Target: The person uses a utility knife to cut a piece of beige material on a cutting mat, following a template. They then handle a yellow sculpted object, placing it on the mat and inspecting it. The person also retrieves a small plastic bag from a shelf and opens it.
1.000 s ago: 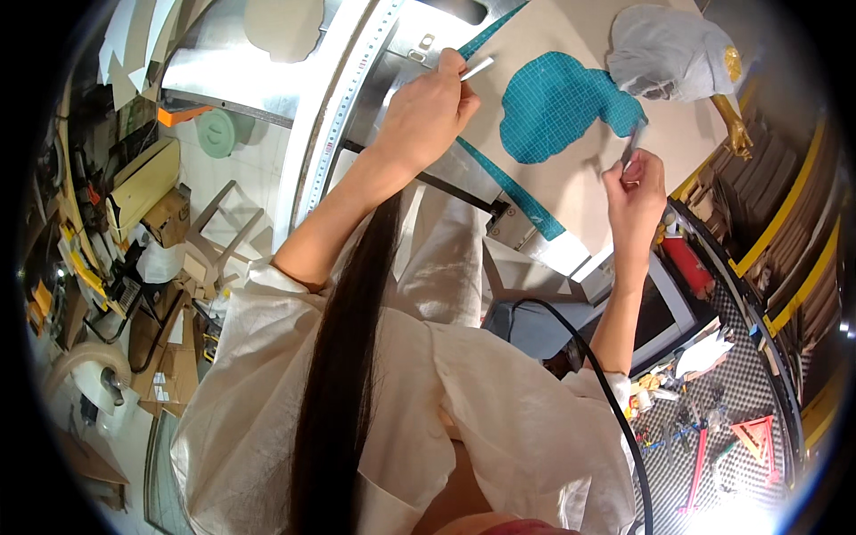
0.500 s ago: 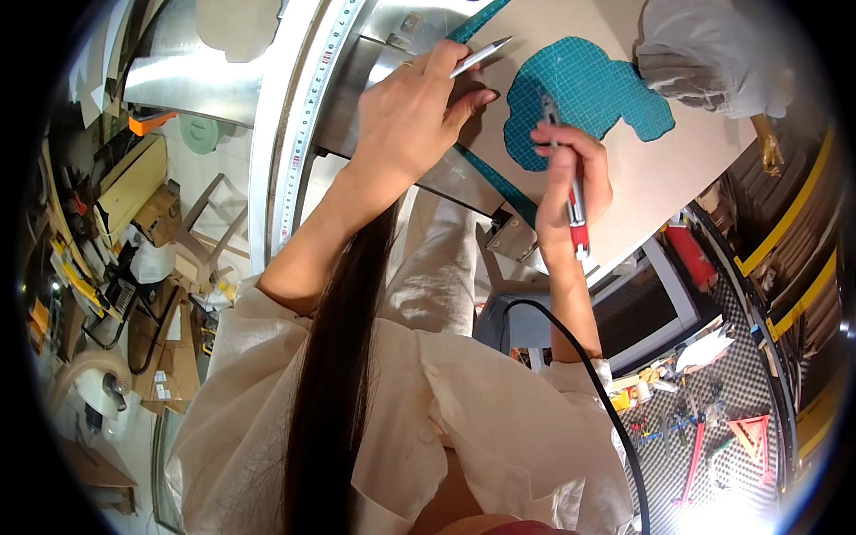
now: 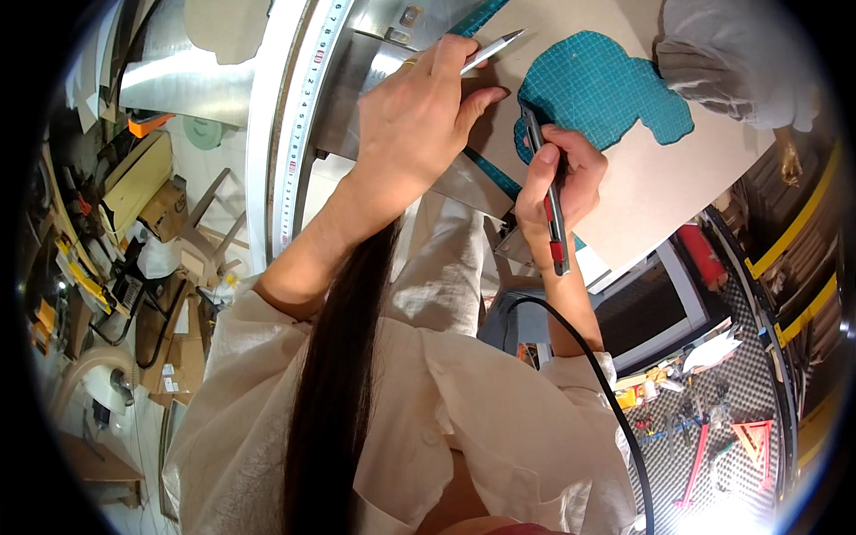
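Note:
A beige board [image 3: 624, 205] lies on a teal gridded cutting mat [image 3: 493, 173], whose strips show along the board's left side. Through a rounded, wavy-edged opening in the board, more teal grid is visible. My right hand [image 3: 571, 183] is closed on a slim grey-and-red utility knife [image 3: 555, 209], its tip at the left edge of that opening. Over the board's left side, my left hand [image 3: 417, 116] keeps a silver, pointed pen-like tool [image 3: 493, 52] between its fingers, tip pointing up and right. The left thumb stretches toward the opening.
A white measuring scale [image 3: 308, 98] runs along the metal table edge at left. Crumpled grey-white cloth [image 3: 736, 53] covers the board's far right. A black cable [image 3: 615, 392] hangs by my right arm. Tools and a red triangle [image 3: 756, 439] lie on a patterned surface lower right.
My right hand has shifted slightly left, and the knife tip has moved from over the teal area to the opening's left edge. The board sits a little further right in view.

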`<move>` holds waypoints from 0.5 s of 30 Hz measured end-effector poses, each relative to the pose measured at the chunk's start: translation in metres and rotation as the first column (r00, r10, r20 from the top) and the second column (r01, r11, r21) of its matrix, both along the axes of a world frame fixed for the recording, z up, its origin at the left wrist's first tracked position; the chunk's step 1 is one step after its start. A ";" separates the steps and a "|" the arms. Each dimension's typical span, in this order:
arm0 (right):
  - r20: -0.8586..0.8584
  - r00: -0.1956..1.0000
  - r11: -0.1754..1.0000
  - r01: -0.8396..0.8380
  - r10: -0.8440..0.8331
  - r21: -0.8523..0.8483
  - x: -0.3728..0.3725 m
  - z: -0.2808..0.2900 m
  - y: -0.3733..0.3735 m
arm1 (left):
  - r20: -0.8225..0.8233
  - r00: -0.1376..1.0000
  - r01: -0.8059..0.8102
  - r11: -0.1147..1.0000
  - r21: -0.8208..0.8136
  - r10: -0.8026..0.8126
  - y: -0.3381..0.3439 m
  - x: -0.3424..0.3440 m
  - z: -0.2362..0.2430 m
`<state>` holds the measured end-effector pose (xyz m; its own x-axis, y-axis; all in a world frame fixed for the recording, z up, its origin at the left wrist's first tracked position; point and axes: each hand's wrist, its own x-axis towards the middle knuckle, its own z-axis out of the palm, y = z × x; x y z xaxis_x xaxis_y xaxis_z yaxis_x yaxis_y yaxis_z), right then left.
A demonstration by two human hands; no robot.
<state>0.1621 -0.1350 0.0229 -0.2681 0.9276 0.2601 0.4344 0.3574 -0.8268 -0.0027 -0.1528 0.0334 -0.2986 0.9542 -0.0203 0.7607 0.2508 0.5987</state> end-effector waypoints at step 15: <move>0.125 0.973 0.975 -0.205 0.194 0.081 0.003 0.002 0.004 | -0.009 1.000 -0.009 1.000 -0.005 0.009 0.002 0.002 0.006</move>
<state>0.1650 -0.1310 0.0253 -0.4784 0.8255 0.2994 0.4369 0.5195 -0.7343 -0.0006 -0.1505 0.0394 -0.3070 0.9515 -0.0220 0.7639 0.2601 0.5906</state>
